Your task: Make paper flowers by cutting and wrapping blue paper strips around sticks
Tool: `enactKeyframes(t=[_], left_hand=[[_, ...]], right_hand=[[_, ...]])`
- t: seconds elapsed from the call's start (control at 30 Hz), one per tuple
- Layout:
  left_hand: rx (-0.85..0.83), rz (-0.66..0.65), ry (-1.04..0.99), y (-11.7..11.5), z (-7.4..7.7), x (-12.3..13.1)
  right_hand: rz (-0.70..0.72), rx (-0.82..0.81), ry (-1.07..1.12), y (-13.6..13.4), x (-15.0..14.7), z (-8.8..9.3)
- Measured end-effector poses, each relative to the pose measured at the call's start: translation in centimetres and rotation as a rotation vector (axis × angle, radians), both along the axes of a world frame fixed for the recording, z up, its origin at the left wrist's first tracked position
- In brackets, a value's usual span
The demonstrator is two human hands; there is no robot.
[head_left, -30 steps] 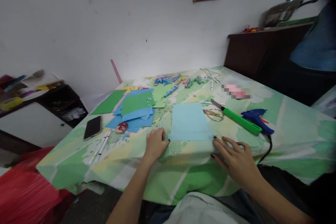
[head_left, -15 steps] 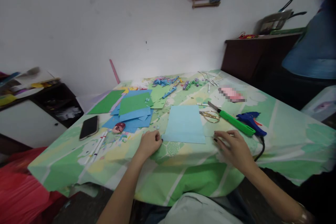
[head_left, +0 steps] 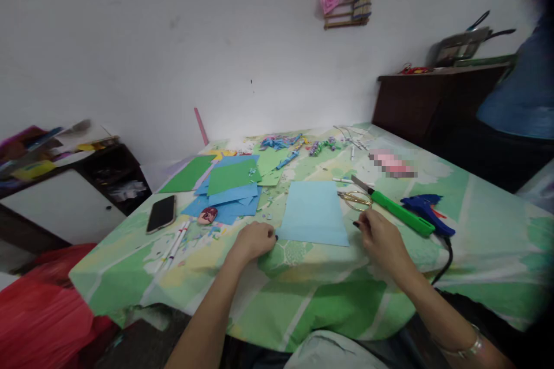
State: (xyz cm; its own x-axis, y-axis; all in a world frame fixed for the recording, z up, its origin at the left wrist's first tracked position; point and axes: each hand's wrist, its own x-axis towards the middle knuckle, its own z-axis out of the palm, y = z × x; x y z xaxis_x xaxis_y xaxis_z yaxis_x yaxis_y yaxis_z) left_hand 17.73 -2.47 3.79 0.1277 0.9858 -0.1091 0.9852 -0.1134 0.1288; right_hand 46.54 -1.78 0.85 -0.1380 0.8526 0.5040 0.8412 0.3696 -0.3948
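A light blue sheet of paper (head_left: 315,213) lies flat on the table in front of me. My left hand (head_left: 256,240) rests at its lower left corner, fingers curled in. Its thumb tip meets the paper's edge or lies just beside it. To the right of the sheet, my right hand (head_left: 381,236) is closed, its fingertips pressed together near the tablecloth; anything inside is hidden. Just beyond it are gold-handled scissors (head_left: 358,200) and a green utility knife (head_left: 402,213) with its blade out. A blue glue gun (head_left: 426,212) lies farther right.
On the left are a phone (head_left: 161,213), markers (head_left: 178,242), a round pink-and-maroon item (head_left: 208,215) and green paper sheets (head_left: 234,176) over blue ones. Paper scraps and curled strips (head_left: 279,142) lie at the back. The patterned tablecloth (head_left: 311,300) hangs over the front edge.
My right hand's fingers were spread apart and have drawn together near the scissors. The left hand keeps its place by the paper. The whole view has shifted slightly.
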Motion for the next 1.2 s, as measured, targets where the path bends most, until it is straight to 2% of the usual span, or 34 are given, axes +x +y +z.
enactKeyframes(t=[0.07,0.13,0.3,0.4,0.53,0.63,0.73,0.83,0.9,0.97,1.03,1.13,1.2], left_hand=[[-0.004,0.013,-0.003,0.1,-0.1,-0.1],[0.0,0.032,-0.023,0.3,-0.2,-0.3],[-0.033,0.092,-0.211,0.7,-0.3,-1.0],[-0.047,0.108,-0.27,0.6,-0.3,-1.4],[-0.006,0.15,-0.351,0.2,-0.8,-1.4],[0.083,0.188,-0.432,-0.4,-1.6,-1.1],[0.234,0.218,-0.446,-1.2,-2.5,-0.9],[0.322,0.163,-0.481,-2.1,-3.0,-1.1],[0.338,0.133,-0.524,-2.7,-3.2,-1.4],[0.336,0.115,-0.571,-2.9,-3.1,-1.7],[0.365,0.116,-0.604,-2.8,-3.0,-1.6],[0.508,0.108,-0.572,-1.9,-2.6,-0.5],[0.553,0.021,-0.508,-0.9,-2.2,0.9]], right_hand=[[0.141,-0.028,0.055,-1.2,-1.7,0.3],[0.263,-0.08,-0.009,-2.5,-3.3,-0.3],[0.177,0.071,-0.228,-4.5,-4.4,-3.2],[0.133,0.102,-0.286,-4.6,-3.6,-3.2],[0.026,-0.078,-0.396,-3.4,-3.8,-0.4],[-0.033,-0.045,-0.371,-1.6,-6.5,2.5],[0.137,0.049,-0.242,0.0,-10.4,4.9],[0.318,0.092,-0.248,0.8,-12.5,5.9],[0.337,0.096,-0.255,1.0,-11.6,5.5],[0.217,0.088,-0.249,1.4,-8.7,4.5],[0.086,0.083,-0.244,1.8,-4.3,3.3],[-0.126,0.083,-0.266,2.2,2.9,2.0],[-0.272,0.06,-0.432,2.4,6.3,1.5]])
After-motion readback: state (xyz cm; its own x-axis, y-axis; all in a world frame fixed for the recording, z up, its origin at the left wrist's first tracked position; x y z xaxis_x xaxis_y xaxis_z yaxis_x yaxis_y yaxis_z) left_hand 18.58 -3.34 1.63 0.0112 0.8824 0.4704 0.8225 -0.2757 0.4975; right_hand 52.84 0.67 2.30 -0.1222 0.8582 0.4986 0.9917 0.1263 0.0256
